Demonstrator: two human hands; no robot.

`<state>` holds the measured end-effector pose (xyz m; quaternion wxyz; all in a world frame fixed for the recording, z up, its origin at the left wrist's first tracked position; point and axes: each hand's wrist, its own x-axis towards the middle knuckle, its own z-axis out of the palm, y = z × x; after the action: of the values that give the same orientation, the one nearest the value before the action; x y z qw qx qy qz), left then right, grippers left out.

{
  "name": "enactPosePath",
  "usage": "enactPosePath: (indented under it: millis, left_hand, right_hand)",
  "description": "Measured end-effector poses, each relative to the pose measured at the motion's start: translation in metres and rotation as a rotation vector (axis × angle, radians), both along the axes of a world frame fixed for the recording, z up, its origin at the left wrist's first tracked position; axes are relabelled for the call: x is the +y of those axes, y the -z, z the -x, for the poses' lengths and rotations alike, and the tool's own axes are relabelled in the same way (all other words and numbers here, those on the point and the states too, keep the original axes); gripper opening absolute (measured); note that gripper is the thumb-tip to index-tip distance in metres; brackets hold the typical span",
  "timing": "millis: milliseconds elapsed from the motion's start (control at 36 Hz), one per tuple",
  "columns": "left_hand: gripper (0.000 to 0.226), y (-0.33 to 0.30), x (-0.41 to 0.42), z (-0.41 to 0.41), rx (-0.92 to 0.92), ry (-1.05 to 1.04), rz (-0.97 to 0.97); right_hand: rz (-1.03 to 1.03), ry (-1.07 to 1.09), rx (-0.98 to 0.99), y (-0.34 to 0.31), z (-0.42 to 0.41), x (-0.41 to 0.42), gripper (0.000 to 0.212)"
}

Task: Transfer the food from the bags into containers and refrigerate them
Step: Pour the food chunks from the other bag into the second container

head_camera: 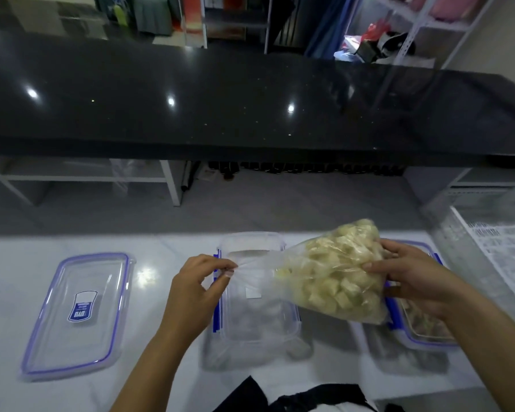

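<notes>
I'm gripping the bag [333,278] of pale food chunks with my right hand [411,275], tilted above the open container [254,292]. My left hand [197,289] is pinching the bag's empty end. Lid [78,313] is lying to the left.

A clear plastic bag [324,278] of pale yellow food cubes is held tilted above an open clear container [254,295] on the white bench [161,367]. The bag's empty end is pinched by the left hand [195,288]; its filled end is gripped by the right hand [411,272]. A blue-rimmed lid [78,310] is laid flat at the left. A second container [422,322], holding food, is partly hidden beneath the right hand.
</notes>
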<state>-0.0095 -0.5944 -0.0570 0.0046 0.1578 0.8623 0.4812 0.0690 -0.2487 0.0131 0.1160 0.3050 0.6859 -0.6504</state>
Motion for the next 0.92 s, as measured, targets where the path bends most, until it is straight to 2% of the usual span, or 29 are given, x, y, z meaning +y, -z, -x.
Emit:
enactPosePath:
  millis: [111, 278, 417, 639, 778, 917]
  left_hand:
    - [0.023, 0.002, 0.0, -0.001, 0.012, -0.009, -0.019]
    - [0.023, 0.004, -0.003, 0.004, 0.011, -0.008, -0.054]
    - [0.029, 0.004, -0.003, 0.005, -0.144, -0.047, -0.165]
    - [0.029, 0.002, -0.005, 0.008, -0.14, -0.069, -0.216]
    - [0.027, 0.005, -0.006, 0.003, -0.14, -0.045, -0.194]
    - [0.024, 0.005, -0.007, 0.0, -0.167, -0.054, -0.242]
  right_hand:
    - [-0.014, 0.004, 0.009, -0.001, 0.007, 0.001, 0.043]
    - [-0.071, 0.017, 0.123, -0.012, 0.012, -0.002, 0.048]
    - [-0.141, -0.009, 0.164, -0.016, 0.017, -0.008, 0.053]
    - [-0.134, 0.016, 0.182, -0.014, 0.021, -0.014, 0.047]
    - [-0.144, 0.068, 0.23, -0.017, 0.021, -0.012, 0.057]
    - [-0.138, 0.062, 0.252, -0.02, 0.018, -0.01, 0.047]
